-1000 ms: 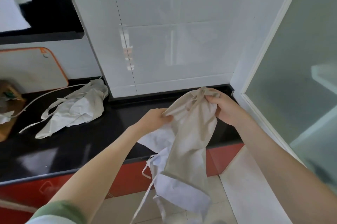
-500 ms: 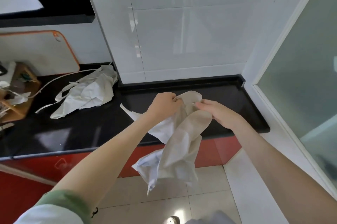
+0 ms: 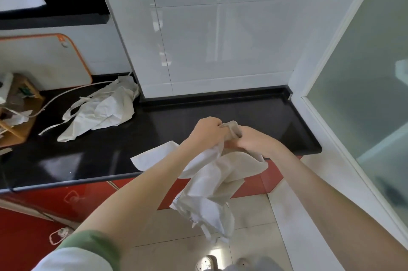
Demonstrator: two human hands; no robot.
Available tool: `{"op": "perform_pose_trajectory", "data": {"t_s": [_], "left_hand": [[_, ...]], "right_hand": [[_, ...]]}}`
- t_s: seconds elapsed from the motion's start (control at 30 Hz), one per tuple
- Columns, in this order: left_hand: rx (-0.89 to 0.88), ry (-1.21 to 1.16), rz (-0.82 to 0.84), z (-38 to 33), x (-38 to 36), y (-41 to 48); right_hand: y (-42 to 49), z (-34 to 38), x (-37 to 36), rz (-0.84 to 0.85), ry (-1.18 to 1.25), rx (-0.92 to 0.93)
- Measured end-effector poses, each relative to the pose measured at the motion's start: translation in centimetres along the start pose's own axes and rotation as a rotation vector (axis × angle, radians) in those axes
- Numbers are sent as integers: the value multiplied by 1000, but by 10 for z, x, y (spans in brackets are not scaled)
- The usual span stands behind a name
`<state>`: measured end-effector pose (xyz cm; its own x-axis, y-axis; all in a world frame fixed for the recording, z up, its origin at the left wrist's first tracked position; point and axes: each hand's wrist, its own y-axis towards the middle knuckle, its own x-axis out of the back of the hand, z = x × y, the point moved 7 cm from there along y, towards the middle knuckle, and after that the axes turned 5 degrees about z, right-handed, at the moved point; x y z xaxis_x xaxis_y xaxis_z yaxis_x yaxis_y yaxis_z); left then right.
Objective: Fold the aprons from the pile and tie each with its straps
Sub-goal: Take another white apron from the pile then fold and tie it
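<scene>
A pale beige apron (image 3: 209, 184) hangs bunched in front of the black counter (image 3: 88, 156), its lower part dangling over the floor. My left hand (image 3: 207, 130) grips its top edge in a fist. My right hand (image 3: 251, 140) holds the same gathered top right beside the left, the two hands almost touching. One white corner of the cloth lies on the counter near the front edge. A second crumpled apron (image 3: 103, 109) with loose straps lies on the counter at the back left.
A white cutting board (image 3: 42, 61) with an orange rim leans on the wall at left. A wooden rack (image 3: 15, 114) stands at the far left. White tiled wall behind, frosted glass door (image 3: 364, 94) at right, red cabinet fronts (image 3: 33, 237) below.
My hands have come together from about a cloth's width apart. The hanging apron has been gathered up and hangs shorter and more bunched. The view has tilted down.
</scene>
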<state>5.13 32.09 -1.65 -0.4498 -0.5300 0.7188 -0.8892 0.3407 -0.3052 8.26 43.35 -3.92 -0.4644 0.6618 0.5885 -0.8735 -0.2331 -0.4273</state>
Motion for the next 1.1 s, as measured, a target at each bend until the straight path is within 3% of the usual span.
{"op": "perform_pose_trajectory", "data": {"t_s": [0.1,0.17,0.23,0.3,0.57,0.7,0.83,0.93,1.03,1.1], "left_hand": [[-105,51,78,-12,-16,5],[-126,149,227,-7,-31,5],[-131,344,360,4,-44,7],[-121,406,371,16,-48,11],[-67,326,54,22,-32,20],[15,217,-95,36,-12,10],[-14,44,-61,46,2,-2],[-151,-13,-166,48,20,-15],[-176,-3,-419,55,42,-21],[-118,240,-312,61,40,-12]], "right_hand": [[-7,-26,8,-75,-46,-92],[-16,-47,16,-91,-67,-145],[-30,-63,27,-132,39,-143],[-42,-74,37,-162,117,-103],[-39,-129,51,-265,-224,-323],[-36,-133,56,-480,-114,-330],[-33,-140,59,-559,-56,-404],[-33,-123,63,-654,16,-291],[-45,-102,74,-926,366,-63],[-47,-101,79,-984,420,-33]]}}
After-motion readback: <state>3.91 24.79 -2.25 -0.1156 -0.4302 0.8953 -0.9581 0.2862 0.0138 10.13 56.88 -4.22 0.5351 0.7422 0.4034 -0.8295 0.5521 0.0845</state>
